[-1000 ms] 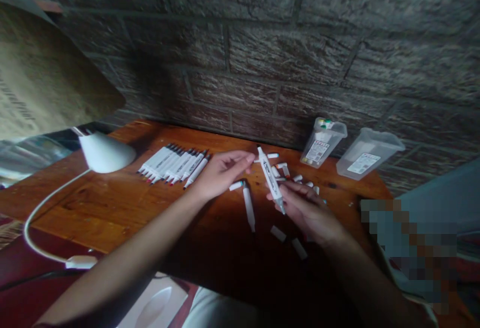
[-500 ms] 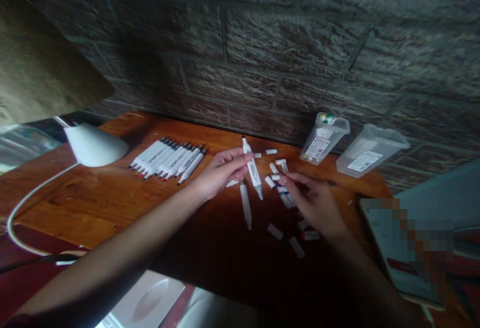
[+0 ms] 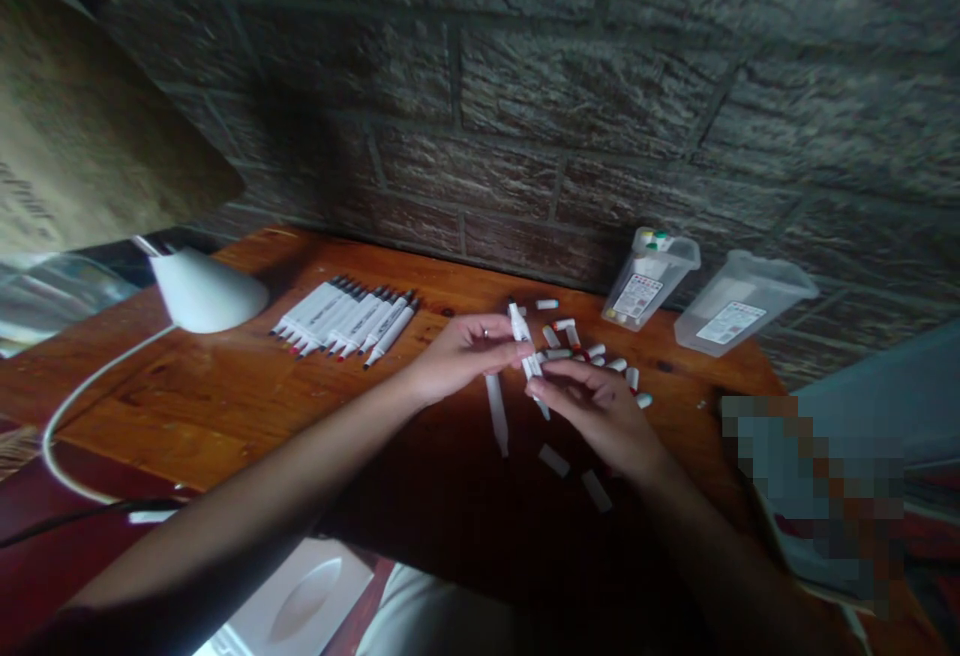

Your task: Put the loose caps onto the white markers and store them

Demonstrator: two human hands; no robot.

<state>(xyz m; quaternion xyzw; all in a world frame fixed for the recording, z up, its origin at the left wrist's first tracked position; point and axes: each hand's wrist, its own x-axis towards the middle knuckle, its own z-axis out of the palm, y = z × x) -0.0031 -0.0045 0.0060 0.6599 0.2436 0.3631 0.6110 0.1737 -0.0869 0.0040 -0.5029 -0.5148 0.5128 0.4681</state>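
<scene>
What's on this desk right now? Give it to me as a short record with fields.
Left hand: grips a white marker, tilted.
Right hand: fingertips at that marker's lower end.
Loose caps: scattered beyond the right hand.
Row of markers: side by side, left.
Spare marker: flat on wooden table.
Plastic boxes: two, by the wall.

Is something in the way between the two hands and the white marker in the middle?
No, nothing is in the way. The left hand already pinches the white marker, and the right hand touches its lower part. The loose caps lie on the table beyond the hands.
</scene>
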